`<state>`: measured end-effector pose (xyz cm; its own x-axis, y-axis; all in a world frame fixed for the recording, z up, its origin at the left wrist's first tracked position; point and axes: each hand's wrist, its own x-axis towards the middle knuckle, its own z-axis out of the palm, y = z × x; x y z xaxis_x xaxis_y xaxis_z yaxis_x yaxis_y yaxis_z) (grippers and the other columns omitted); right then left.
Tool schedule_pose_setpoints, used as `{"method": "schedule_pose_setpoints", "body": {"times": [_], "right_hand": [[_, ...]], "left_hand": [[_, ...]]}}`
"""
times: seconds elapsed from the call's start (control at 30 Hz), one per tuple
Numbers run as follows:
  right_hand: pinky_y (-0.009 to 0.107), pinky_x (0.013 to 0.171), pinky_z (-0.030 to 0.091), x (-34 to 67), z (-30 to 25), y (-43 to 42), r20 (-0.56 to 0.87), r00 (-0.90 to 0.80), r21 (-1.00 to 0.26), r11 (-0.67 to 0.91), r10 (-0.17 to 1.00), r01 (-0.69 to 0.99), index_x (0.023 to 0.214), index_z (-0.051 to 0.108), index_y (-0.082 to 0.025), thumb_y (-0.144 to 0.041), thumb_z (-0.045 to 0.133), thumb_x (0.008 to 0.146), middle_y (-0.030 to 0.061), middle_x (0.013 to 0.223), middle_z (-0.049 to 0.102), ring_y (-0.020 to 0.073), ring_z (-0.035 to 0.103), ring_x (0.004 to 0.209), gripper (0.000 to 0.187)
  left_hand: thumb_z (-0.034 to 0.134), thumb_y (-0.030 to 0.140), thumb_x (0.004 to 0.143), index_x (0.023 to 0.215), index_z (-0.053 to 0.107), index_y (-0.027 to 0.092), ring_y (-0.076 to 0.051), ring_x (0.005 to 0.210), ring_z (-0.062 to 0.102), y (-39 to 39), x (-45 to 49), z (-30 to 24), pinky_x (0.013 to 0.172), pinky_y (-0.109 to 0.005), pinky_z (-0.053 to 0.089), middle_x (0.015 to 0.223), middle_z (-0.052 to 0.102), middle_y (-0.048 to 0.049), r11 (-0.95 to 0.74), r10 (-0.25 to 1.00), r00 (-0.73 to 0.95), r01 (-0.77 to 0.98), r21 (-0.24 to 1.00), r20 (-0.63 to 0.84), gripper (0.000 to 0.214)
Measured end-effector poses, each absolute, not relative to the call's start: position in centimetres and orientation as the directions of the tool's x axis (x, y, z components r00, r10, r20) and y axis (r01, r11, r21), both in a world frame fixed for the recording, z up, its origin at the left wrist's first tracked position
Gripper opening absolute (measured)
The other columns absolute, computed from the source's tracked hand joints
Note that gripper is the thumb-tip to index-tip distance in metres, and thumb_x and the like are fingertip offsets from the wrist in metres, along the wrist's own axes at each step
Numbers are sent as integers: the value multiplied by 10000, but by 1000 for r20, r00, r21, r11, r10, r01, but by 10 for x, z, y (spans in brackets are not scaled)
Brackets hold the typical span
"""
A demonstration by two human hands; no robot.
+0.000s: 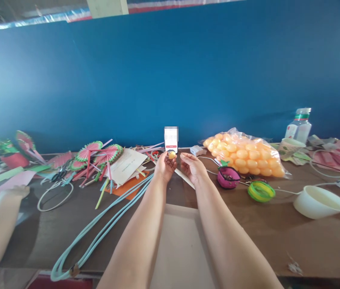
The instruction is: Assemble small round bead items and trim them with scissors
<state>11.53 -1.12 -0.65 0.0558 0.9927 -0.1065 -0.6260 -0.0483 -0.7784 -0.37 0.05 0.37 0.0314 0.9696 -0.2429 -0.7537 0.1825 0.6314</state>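
Note:
Both my arms reach forward over the brown table. My left hand [166,166] is closed around a small round yellow-and-dark object [171,154], held up at the fingertips. Just to its right, my right hand [191,167] has its fingers curled with thumb and fingertips brought together; whatever they pinch is too small to make out. A pale flat strip [183,177] lies between the hands, running partly under the right one. Behind them a phone [171,138] with a lit screen stands upright against the blue board.
Right: a bag of orange plastic eggs [245,154], a purple pouch [228,177], a yellow-green round container [261,191], a white bowl [320,202] and a bottle [299,124]. Left: watermelon-pattern paper fans [90,151], papers [128,165], pale-blue tubes [100,224]. Another person's arm [0,224] rests far left.

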Motion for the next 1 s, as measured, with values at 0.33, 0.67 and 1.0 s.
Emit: {"method": "schedule_pose_setpoints", "body": {"times": [0.33, 0.67, 1.0], "right_hand": [[165, 499, 482, 112, -5, -14, -48, -31, -791, -57, 998, -609, 863, 746, -186, -195, 836, 682, 0, 700, 720, 73, 609, 566, 202], [172, 473, 424, 112, -6, -13, 3, -39, -794, -21, 999, -608, 817, 723, -188, -266, 894, 583, -19, 686, 706, 62, 550, 529, 300], [154, 425, 375, 114, -5, -15, 4, -67, -796, -37, 998, -605, 739, 671, -184, -293, 917, 520, -42, 608, 633, 47, 478, 490, 346]], "left_hand": [[601, 293, 877, 850, 651, 134, -95, 557, 591, -2, 1, 3, 593, -217, 519, 675, 632, -17, 157, 986, 74, -689, 707, -148, 169], [718, 408, 836, 884, 660, 130, -90, 550, 578, -2, 3, 1, 575, -213, 487, 679, 632, -13, 113, 993, 96, -616, 780, -69, 288], [779, 416, 769, 907, 677, 135, -96, 567, 581, 2, 2, -7, 582, -222, 477, 703, 634, -12, 42, 997, 75, -581, 813, 1, 329]]}}
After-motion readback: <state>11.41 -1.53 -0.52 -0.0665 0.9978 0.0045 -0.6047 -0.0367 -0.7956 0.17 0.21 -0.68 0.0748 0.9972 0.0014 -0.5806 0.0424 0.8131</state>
